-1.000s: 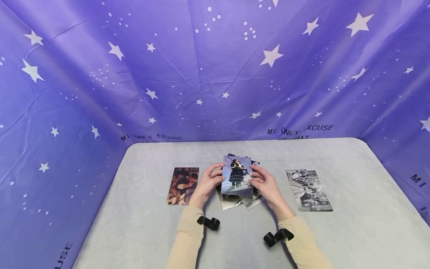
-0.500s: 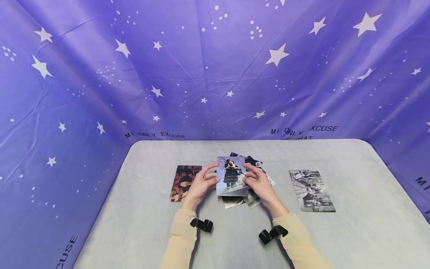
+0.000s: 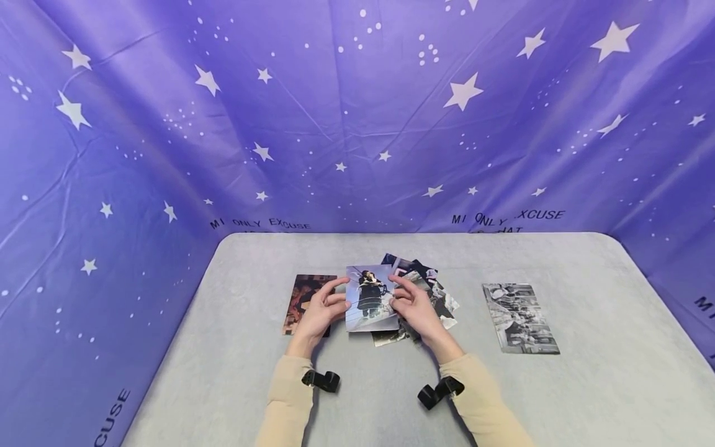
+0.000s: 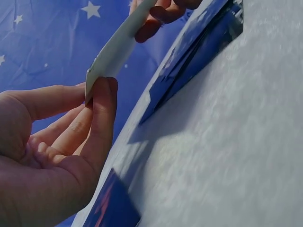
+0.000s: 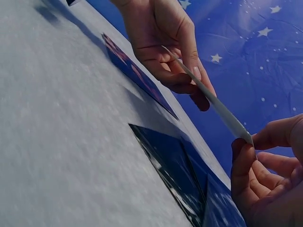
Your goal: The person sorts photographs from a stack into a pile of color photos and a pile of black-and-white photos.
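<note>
Your left hand (image 3: 321, 312) and right hand (image 3: 416, 310) pinch opposite edges of a photo (image 3: 370, 299) above the tabletop (image 3: 368, 397). From it, overlapping pictures (image 3: 419, 282) lie at three o'clock, a brown print (image 3: 301, 299) at nine, and a grey print (image 3: 521, 320) well apart at three.

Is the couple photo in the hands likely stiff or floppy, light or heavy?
The couple photo is probably stiff: pinched at its sides by the left hand and the right hand, it spans between them nearly flat. It is likely light, given its thin edge in the wrist views.
</note>
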A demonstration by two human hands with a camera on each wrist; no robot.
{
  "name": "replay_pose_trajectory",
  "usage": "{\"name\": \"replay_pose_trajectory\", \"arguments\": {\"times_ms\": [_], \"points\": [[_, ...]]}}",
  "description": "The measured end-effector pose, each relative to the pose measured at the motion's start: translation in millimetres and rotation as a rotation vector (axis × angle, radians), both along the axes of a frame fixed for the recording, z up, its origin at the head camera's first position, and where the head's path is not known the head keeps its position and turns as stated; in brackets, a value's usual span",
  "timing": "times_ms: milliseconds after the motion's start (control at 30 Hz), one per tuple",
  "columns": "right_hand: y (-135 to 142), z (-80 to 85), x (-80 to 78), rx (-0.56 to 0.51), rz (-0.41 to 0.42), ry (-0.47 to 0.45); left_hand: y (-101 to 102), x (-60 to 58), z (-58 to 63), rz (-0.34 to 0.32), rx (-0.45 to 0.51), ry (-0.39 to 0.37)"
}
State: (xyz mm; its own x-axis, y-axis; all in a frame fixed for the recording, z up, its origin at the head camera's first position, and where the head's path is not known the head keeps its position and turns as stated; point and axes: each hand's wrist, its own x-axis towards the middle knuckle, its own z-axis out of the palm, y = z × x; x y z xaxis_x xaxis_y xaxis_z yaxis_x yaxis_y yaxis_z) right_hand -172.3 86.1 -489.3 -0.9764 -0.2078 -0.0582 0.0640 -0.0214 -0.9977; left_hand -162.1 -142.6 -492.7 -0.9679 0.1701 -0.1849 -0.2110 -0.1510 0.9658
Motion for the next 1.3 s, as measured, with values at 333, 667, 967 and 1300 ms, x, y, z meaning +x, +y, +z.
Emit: {"name": "replay_pose_trajectory", "arguments": {"times_ms": [333, 667, 967, 1300], "points": [[-21, -0.7, 2.5, 0.006, 0.055, 0.012, -23, 4.6, -2.0, 0.031, -0.033, 0.006], [-39, 6.3, 5.8, 0.033, 0.116, 0.031, -41, 8.9, -3.3, 0.024, -0.075, 0.011], [-56, -6.7, 1.5, 0.167, 0.128, 0.143, -63, 10.6, -5.4, -0.017, -0.137, 0.027], [-72, -5.4, -2.9, 0.302, 0.197, 0.226, -85, 10.9, -4.9, -0.058, -0.249, 0.030]]}}
